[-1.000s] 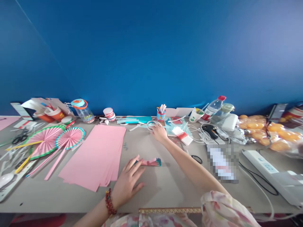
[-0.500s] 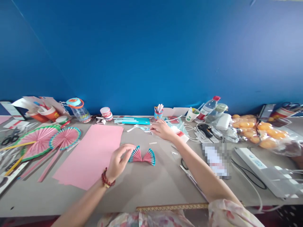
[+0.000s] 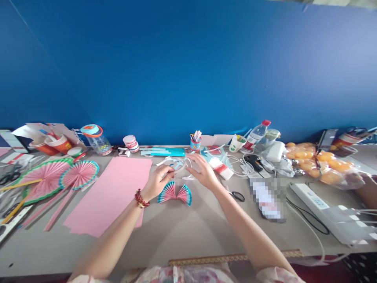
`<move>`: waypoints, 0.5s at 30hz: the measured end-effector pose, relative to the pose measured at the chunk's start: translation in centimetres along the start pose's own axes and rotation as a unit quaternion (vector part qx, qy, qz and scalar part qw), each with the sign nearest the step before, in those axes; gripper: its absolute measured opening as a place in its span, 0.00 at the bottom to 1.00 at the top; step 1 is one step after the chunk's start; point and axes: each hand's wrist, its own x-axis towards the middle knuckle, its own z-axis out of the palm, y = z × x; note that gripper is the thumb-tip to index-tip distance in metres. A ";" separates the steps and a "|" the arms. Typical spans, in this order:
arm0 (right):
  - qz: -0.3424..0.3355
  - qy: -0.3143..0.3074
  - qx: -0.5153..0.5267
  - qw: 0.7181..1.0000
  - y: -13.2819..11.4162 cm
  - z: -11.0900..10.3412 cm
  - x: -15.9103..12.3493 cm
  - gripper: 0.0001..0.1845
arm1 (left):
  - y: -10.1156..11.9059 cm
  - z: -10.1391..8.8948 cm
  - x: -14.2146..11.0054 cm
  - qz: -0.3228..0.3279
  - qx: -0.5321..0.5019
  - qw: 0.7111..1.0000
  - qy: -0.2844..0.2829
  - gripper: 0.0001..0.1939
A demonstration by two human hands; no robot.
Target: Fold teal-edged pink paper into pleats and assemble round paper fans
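Observation:
A small pleated pink paper piece with teal edges (image 3: 174, 193) lies on the grey table (image 3: 194, 228), spread into two little fans. Just above it my left hand (image 3: 159, 181) and my right hand (image 3: 202, 171) are raised close together. Between them they hold a thin white ring of tape (image 3: 180, 165). My left fingers pinch its near side, and my right fingers curl at its far side. A red bead bracelet (image 3: 140, 199) circles my left wrist.
A stack of pink paper sheets (image 3: 112, 192) lies to the left, with two round pink paper fans (image 3: 63, 177) beyond it. Cups, a bottle (image 3: 255, 135), cables, scissors (image 3: 236, 195), a power strip (image 3: 312, 199) and a bag of oranges (image 3: 324, 165) crowd the back and right.
My left hand let go of the pleated piece, which spread open on the table. My right hand drew back from the far clutter with the tape ring, and both hands met above the piece.

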 end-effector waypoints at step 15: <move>0.156 0.145 0.098 0.972 -1.7 3.5 -2.7 0.04 | -0.1 2.2 0.2 0.104 0.136 0.985 0.031 0.08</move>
